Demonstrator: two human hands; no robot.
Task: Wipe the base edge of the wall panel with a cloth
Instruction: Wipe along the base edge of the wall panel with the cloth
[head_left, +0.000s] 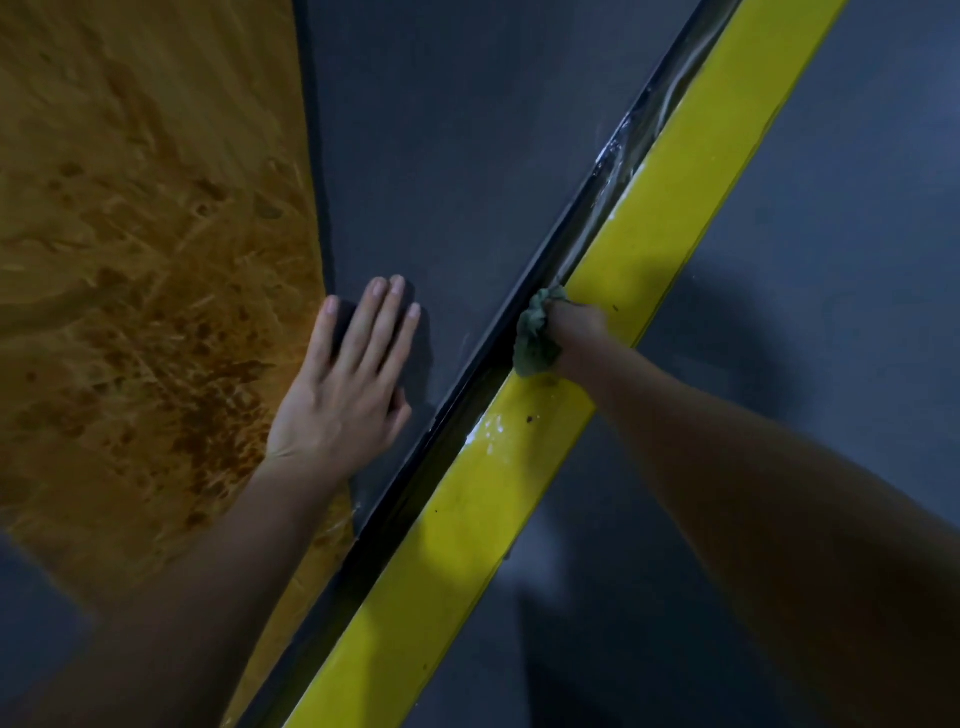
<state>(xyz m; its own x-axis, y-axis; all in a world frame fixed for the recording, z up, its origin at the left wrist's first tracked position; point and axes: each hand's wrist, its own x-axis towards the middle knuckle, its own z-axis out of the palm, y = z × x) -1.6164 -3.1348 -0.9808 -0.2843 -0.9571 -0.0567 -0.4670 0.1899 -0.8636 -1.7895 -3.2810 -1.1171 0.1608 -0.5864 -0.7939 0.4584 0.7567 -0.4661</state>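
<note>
The right grip (577, 332) curls round a bunched green cloth (537, 340), pressed to the base edge (569, 218) beside a yellow strip (675, 182). The left grip (345, 387) lies flat, holding nothing, on the wall panel (441, 156). Smears (488, 428) ahead and behind suggest wiping is about midway.

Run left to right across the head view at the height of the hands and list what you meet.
Orange mottled panel → left hand → dark grey wall panel → black base edge → green cloth → right hand → grey floor.
</note>
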